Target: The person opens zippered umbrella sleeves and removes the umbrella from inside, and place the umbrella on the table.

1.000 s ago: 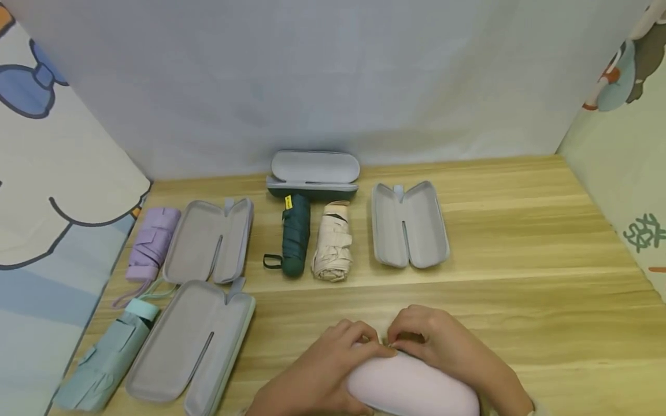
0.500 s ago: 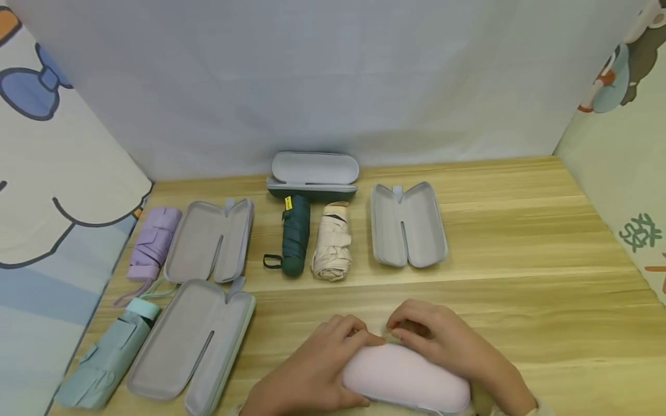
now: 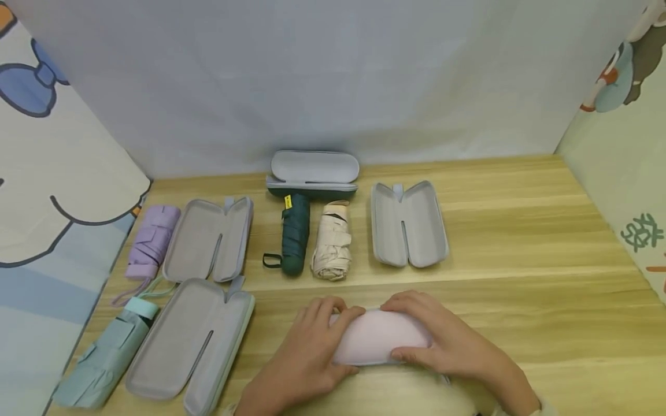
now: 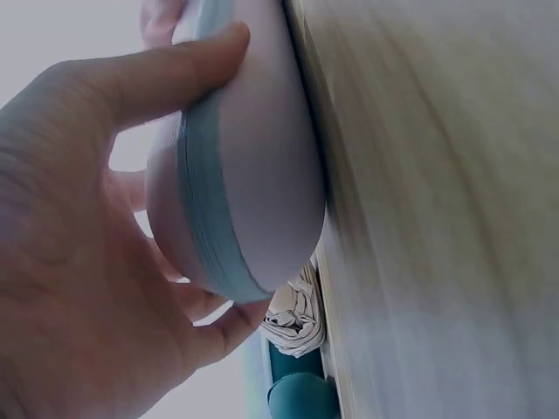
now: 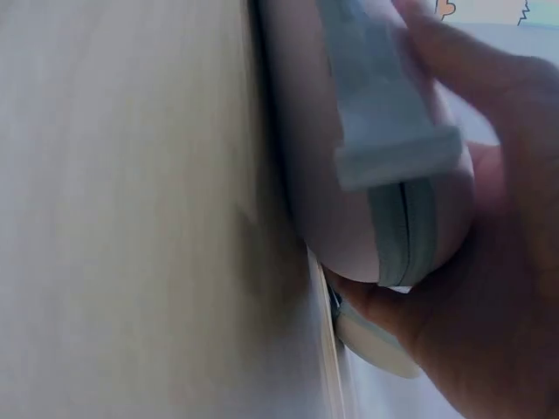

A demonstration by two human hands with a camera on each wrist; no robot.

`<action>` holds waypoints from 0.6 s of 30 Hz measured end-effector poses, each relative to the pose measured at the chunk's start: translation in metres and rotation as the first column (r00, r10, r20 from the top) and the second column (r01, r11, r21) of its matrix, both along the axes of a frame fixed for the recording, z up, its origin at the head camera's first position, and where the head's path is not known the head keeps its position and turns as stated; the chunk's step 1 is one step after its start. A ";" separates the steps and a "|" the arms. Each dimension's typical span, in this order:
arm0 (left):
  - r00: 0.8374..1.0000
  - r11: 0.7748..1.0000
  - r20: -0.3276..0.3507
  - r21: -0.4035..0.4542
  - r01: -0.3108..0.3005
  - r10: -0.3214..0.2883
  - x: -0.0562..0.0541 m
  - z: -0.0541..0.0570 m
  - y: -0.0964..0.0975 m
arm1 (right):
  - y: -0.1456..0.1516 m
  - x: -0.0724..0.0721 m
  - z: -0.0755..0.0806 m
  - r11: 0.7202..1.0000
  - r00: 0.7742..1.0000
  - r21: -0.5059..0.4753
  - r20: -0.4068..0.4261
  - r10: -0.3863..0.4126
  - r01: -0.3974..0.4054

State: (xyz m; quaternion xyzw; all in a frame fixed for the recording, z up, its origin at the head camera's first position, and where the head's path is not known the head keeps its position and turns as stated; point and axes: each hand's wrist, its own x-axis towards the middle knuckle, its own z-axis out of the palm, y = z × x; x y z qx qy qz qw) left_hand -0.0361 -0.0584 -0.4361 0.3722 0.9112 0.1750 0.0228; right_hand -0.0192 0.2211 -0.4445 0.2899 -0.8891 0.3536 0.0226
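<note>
A pale pink zippered case (image 3: 377, 338) lies closed at the front of the table, its long side across the view. My left hand (image 3: 307, 352) grips its left end, thumb along the near side and fingers over the far side. At the other end my right hand (image 3: 442, 335) holds it the same way. A grey-blue zipper band (image 4: 208, 183) runs round the case in the left wrist view. In the right wrist view a grey fabric strap (image 5: 393, 157) crosses the end of the case, close to the zipper. Any contents are hidden.
Open grey-lined cases stand at the left (image 3: 161, 346), upper left (image 3: 192, 242), back (image 3: 314, 166) and right (image 3: 424, 231). Folded umbrellas in mint (image 3: 106, 358), purple (image 3: 154, 240), dark green (image 3: 295, 237) and cream (image 3: 333, 245) lie beside them. A grey-white curtain (image 3: 333, 75) hangs behind.
The pink case has moved away from the table's front and turned more crosswise. My right hand has gone from its far edge to a grip round its right end; my left hand still holds it.
</note>
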 end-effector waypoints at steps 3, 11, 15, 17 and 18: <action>1.000 1.000 0.006 -0.002 -0.003 0.003 -0.002 -0.001 0.001 | 0.001 0.001 0.000 0.999 1.000 0.044 0.000 0.005 -0.005; 0.944 0.988 0.330 0.155 -0.028 -0.025 -0.018 0.007 -0.003 | 0.001 -0.002 -0.002 0.999 0.997 0.011 -0.065 0.043 -0.042; 0.895 0.986 0.437 0.164 0.021 -0.092 -0.030 0.013 -0.002 | 0.000 -0.003 -0.005 0.998 0.997 -0.010 -0.054 0.058 -0.059; 0.880 0.984 0.458 0.171 0.051 -0.126 -0.038 0.014 0.000 | 0.001 -0.003 -0.005 0.998 0.997 -0.010 -0.054 0.059 -0.060; 0.875 0.982 0.463 0.179 0.061 -0.139 -0.042 0.015 0.001 | 0.001 -0.003 -0.004 0.998 0.997 -0.007 -0.052 0.059 -0.060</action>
